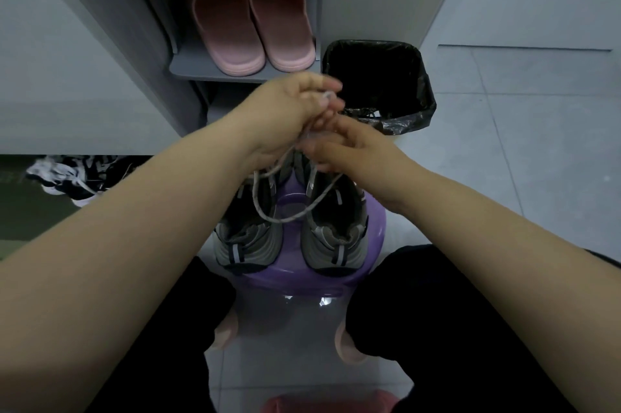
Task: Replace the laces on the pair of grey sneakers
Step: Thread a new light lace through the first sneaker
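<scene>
Reaching forward with both bare arms, fingertips meeting. Pinching the lace (285, 219) in the left hand (292, 117), gripping it just below with the right hand (349, 147).

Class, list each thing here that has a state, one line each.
Left hand: gripping the lace, raised.
Right hand: touching the lace, grip unclear.
Lace: loose, loop hanging over the sneakers.
Sneakers: upright, side by side on the stool.
Bin: open, lined with a black bag.
Slippers: paired on the shelf.
</scene>
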The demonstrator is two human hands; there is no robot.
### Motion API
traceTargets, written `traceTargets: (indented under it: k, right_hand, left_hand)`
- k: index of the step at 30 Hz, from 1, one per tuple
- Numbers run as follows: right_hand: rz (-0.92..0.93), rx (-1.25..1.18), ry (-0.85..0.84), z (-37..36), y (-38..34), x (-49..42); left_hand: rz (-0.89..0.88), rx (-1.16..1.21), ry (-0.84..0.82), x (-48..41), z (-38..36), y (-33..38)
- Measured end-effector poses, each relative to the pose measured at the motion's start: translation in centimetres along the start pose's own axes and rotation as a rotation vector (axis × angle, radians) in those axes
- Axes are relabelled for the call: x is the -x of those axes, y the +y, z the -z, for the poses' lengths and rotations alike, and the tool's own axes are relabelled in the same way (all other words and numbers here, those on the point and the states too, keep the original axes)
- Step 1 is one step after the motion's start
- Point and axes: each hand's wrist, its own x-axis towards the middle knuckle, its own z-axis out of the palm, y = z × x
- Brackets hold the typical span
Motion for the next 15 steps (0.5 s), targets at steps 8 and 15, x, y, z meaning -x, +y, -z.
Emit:
traceTargets:
  k: [8,15]
  right_hand:
    - [-0.042,-0.056,-0.061,0.9,-0.7,-0.3]
    - [-0.085,0.326,0.012,2.8,0.2,-0.1]
  left_hand:
    - [-0.087,0.095,0.143,-0.4,0.9,0.8]
    - [-0.028,-0.629,0.294,-0.3,3.6,-0.3]
